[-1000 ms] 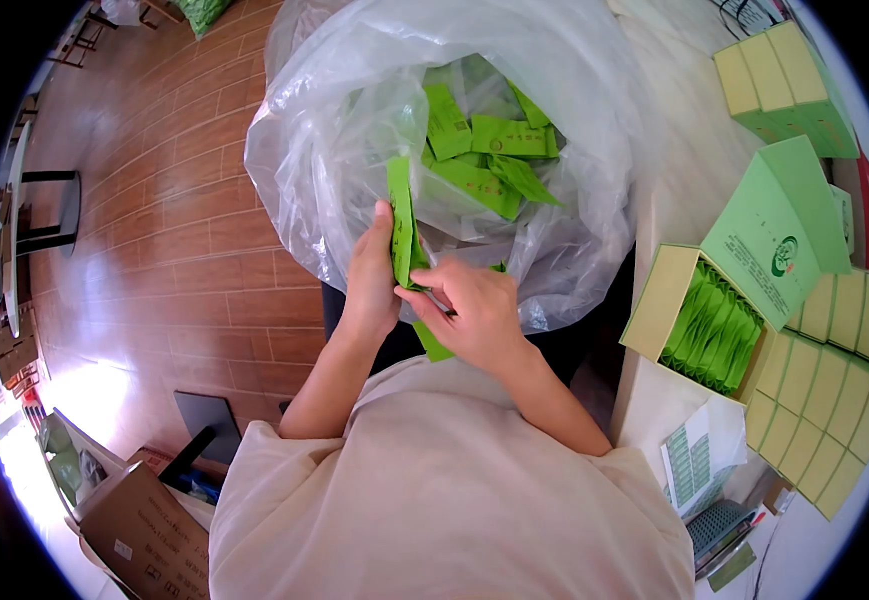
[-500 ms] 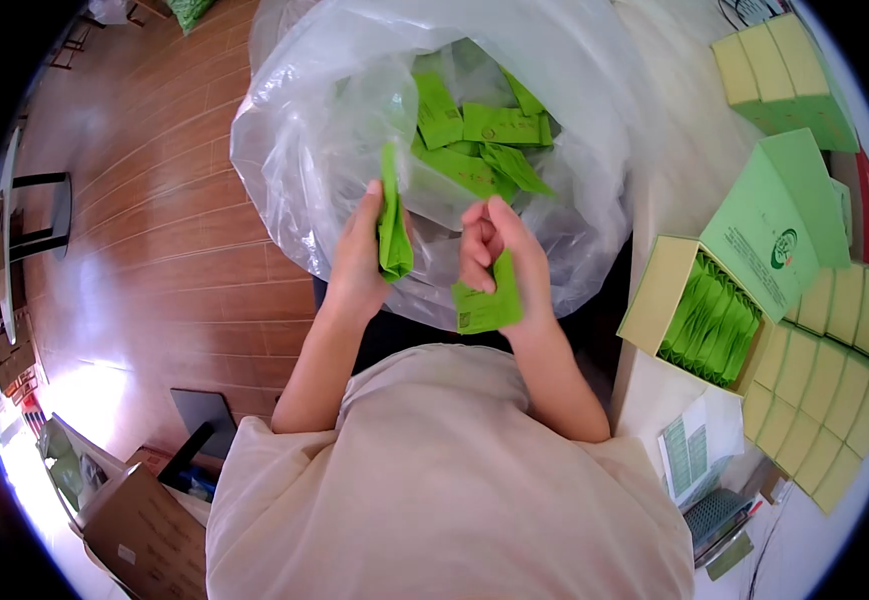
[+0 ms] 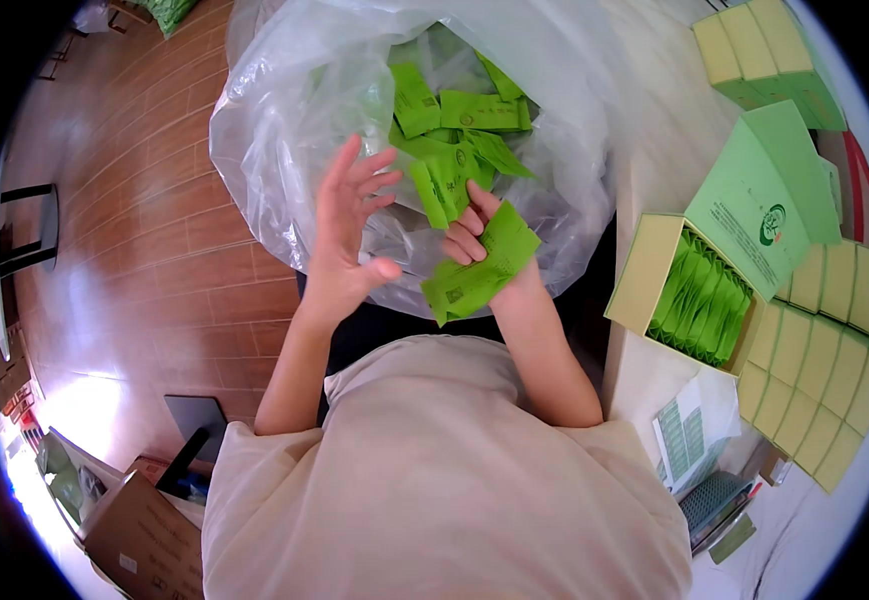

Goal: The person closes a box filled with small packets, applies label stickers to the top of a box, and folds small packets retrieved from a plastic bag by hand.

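Note:
My left hand (image 3: pixel 346 235) is raised over the near left side of a clear plastic bag (image 3: pixel 274 130), its fingers spread with nothing in them. Opposite it, my right hand (image 3: pixel 484 240) has its fingers curled over a flat green sachet (image 3: pixel 494 262) that lies across the palm. Just beyond those fingertips is a second green sachet (image 3: pixel 441 185), tilted, its lower right edge right at the fingers. Several more printed green sachets (image 3: pixel 484 111) lie loose inside the bag's wide mouth.
On the white table at right, an open box (image 3: pixel 644 275) holds a row of green sachets (image 3: pixel 699 300), its green lid (image 3: pixel 759 205) raised. Stacked yellow-green boxes (image 3: pixel 814 370) stand beyond it. Nearer are a paper sheet (image 3: pixel 689 440) and a cardboard carton (image 3: pixel 144 540) at lower left.
My left hand has let go of the green sachet it held and spread its fingers. A sachet now shows at my right fingertips, over the bag. The view has shifted slightly.

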Motion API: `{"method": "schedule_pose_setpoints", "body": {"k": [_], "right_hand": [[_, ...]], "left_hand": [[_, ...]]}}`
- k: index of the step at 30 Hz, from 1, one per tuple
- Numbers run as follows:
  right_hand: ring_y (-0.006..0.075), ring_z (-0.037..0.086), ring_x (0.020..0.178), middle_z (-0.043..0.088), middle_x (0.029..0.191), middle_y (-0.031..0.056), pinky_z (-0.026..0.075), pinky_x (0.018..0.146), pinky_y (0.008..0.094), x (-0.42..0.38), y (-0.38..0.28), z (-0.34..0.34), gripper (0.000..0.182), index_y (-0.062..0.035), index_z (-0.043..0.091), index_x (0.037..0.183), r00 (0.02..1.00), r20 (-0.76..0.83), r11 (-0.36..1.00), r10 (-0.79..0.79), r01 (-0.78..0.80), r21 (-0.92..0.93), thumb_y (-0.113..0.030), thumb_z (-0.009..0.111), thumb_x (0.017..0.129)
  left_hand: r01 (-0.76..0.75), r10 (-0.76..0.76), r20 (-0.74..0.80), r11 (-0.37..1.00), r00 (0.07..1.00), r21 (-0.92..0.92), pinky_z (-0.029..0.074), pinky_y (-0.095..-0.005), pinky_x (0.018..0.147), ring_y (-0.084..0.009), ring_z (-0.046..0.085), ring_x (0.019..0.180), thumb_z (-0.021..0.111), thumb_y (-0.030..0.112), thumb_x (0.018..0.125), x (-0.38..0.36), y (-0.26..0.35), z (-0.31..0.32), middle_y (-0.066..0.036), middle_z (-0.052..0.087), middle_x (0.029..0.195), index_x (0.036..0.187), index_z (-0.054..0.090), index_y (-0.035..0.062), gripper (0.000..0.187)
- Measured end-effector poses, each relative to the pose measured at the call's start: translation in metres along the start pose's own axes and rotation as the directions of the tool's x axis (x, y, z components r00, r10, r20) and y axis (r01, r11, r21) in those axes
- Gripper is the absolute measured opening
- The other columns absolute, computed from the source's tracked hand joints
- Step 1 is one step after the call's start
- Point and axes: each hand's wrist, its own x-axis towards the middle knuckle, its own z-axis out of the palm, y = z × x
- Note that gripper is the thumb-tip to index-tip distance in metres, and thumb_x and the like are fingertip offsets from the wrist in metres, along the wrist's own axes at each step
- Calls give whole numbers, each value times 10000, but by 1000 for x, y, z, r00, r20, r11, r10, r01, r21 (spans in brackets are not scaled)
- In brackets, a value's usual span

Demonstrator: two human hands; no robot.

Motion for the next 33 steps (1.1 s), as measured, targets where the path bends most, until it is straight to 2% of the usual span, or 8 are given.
{"method": "schedule_pose_setpoints", "body": {"k": [6,11,14,16,22,27,29,33], "right_hand": [[101,348,418,382,588,-37,304,431,249,-6,12,3,261,-132,431,749,974,-81,976,-210,214,42,-268,467,968],[92,391,477,407,619,-36,338,476,241,-12,20,7,204,-128,474,818,971,-3,971,-239,239,10,-267,476,967],[81,442,564,462,688,-38,373,524,236,-16,24,26,158,-108,512,911,905,-275,946,-323,315,-75,-256,492,963],[77,479,676,538,821,-28,398,590,237,-23,15,29,170,-96,527,1043,796,-132,763,-590,497,-414,-242,498,962],[74,512,880,572,1022,-2,422,787,248,-48,12,42,233,-71,500,1157,555,75,406,-828,687,-603,-215,479,975],[95,493,1019,557,1075,33,386,897,270,-92,14,40,182,-52,517,1091,642,294,377,-708,696,-611,-184,460,980],[82,495,979,558,1045,28,393,869,256,-101,17,45,179,-42,552,1028,645,544,-75,-537,606,-792,-185,457,982],[60,495,870,561,954,-3,402,793,227,-92,26,58,211,-26,570,983,573,717,-415,-397,585,-697,-208,463,982]], "left_hand": [[-23,25,39,998,999,-66,360,-450,993,-305,383,1255,845,485,569,-49,-32,33,-165,361,1336,1371,175,98,1115],[-177,153,91,900,984,400,428,-364,929,-251,530,1091,731,68,760,-69,-40,28,-148,427,1245,1116,488,78,432],[-20,35,-133,993,991,115,435,-299,893,-175,569,988,702,33,788,-69,-22,21,-86,544,1102,1032,551,26,286],[53,-101,-312,986,945,-160,427,-258,862,-111,560,914,703,27,796,-66,-5,15,-33,600,997,1049,561,5,290],[-155,186,-261,979,947,135,432,-257,850,-125,566,921,667,-35,787,-68,4,-15,-54,615,999,1044,577,12,277],[-237,285,-174,939,943,251,433,-265,858,-140,569,949,658,-40,759,-79,27,-8,-77,624,1010,1048,590,24,303],[53,-28,-137,981,990,189,432,-268,874,-134,563,977,676,19,762,-84,37,-3,-85,624,1033,1113,573,24,365],[153,-169,162,982,972,110,446,-255,841,-118,558,972,686,62,777,-84,77,6,-60,587,1118,1294,467,47,561]]}}
